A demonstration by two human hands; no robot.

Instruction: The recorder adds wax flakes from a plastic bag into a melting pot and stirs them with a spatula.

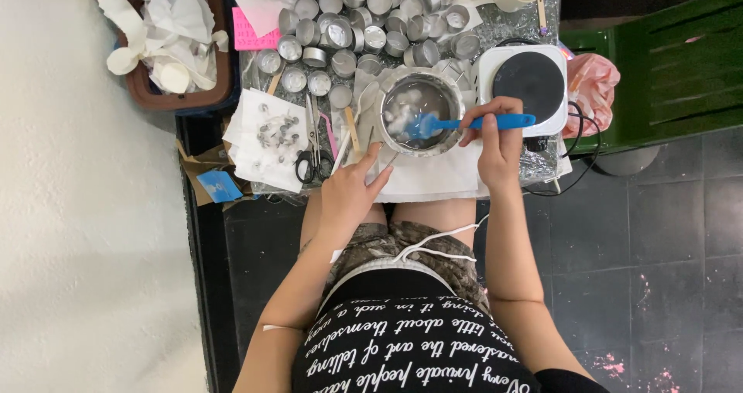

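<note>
A round metal pot (395,141) with white wax chunks (406,106) inside stands on white paper at the table's near edge. My right hand (495,141) grips the handle of a blue spatula (476,121), whose blade lies inside the pot among the chunks. My left hand (352,192) rests flat on the paper beside the pot, fingers spread, thumb near the pot's rim, holding nothing.
Several empty metal tealight cups (364,21) crowd the far side. A white electric hot plate (526,79) sits right of the pot. Black scissors (313,157), wick tabs on paper (275,130), wooden sticks (352,130) and a brown tray of crumpled paper (174,37) lie left.
</note>
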